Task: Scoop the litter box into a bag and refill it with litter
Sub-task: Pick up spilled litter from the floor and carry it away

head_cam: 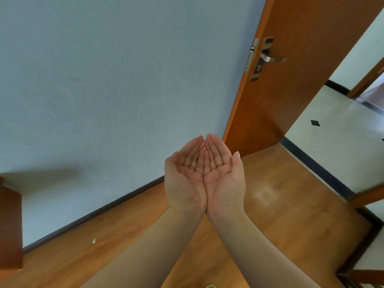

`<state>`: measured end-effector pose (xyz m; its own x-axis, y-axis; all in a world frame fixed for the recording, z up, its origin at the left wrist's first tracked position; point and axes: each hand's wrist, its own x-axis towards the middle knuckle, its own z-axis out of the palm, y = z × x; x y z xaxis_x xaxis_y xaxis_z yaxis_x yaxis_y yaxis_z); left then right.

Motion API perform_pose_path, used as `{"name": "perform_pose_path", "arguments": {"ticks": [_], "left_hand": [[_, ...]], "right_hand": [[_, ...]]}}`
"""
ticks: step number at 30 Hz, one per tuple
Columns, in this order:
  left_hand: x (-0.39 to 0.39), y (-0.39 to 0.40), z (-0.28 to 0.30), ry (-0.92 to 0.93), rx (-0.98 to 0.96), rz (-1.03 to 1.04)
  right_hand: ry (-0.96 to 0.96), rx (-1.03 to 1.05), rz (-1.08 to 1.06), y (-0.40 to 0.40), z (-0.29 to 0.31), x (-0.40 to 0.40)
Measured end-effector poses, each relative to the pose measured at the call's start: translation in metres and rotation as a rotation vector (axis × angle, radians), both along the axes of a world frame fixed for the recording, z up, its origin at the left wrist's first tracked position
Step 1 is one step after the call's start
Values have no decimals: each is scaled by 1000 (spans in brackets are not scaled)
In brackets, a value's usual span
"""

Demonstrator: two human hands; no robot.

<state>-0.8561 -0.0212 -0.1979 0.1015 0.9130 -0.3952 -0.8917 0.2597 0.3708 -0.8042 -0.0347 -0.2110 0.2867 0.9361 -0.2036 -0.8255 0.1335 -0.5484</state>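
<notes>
The blue wall point(108, 84) fills the far side of the view, meeting the wooden floor point(280, 204) along a dark skirting line; an orange-brown door point(291, 96) stands open at the right, its metal handle point(272, 58) pointing toward a white-tiled room beyond. A brown piece of furniture point(10, 225) sits against the left edge of the floor. Neither the litter box, the bag nor any scoop appears in view (they may lie below or behind the camera), so where they are cannot be told.

Over the middle of the floor the left hand point(185, 175) and right hand point(224, 173) are pressed together along their little-finger edges, palms up, forming one shallow cup. The fingers are nearly straight and only gently curved upward, gripping nothing. A few small dark grains point(195, 169) rest in the creases of both palms, probably litter, though they are too small to be sure.

Judging from this, the step is carrying stray grains to the bag or box. Doing it well means keeping the palm edges sealed, the cup level, and tipping low over the target. A small white scrap point(94, 240) lies on the floor near the skirting.
</notes>
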Motion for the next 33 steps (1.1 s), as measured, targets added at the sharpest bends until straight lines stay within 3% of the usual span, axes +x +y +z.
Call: {"name": "perform_pose_path", "arguments": {"ticks": [9, 22, 33], "left_hand": [[2, 91, -36, 12, -62, 153], [16, 236, -96, -44, -116, 174], [39, 318, -252, 35, -296, 287]], "right_hand": [[-9, -36, 149, 93, -34, 5], [37, -109, 140, 241, -92, 21], [107, -291, 214, 325, -254, 43]]}}
